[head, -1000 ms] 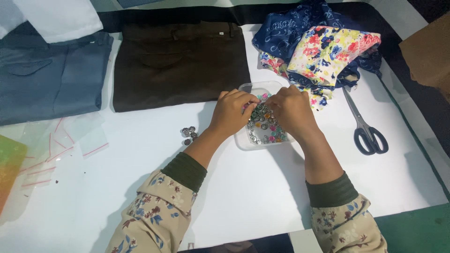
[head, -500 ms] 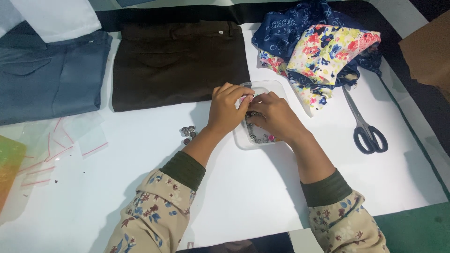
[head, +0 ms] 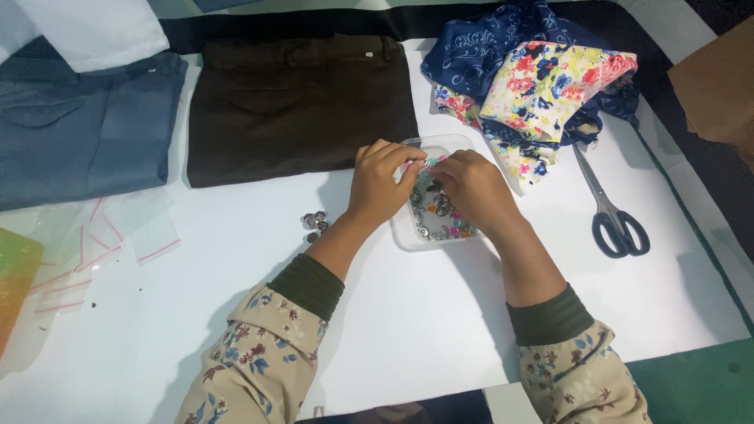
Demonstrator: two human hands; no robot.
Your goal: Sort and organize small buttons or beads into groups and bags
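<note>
Hovering over the clear tray [head: 408, 235] of small buttons [head: 440, 210] at mid-desk, both hands meet at its far end: the left hand [head: 382, 182] curls in from the tray's left side, the right hand [head: 473, 188] from its right, equally near. Fingertips pinch narrowly together over the far rim, though what they hold is too small to tell. The tray's long axis runs away from the person, buttons lying directly beneath both hands; a few loose buttons [head: 316, 223] sit just left.

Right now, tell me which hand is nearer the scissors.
Right. The right hand sits over the clear button tray, with the scissors off to its right; the left hand lies farther left.
</note>
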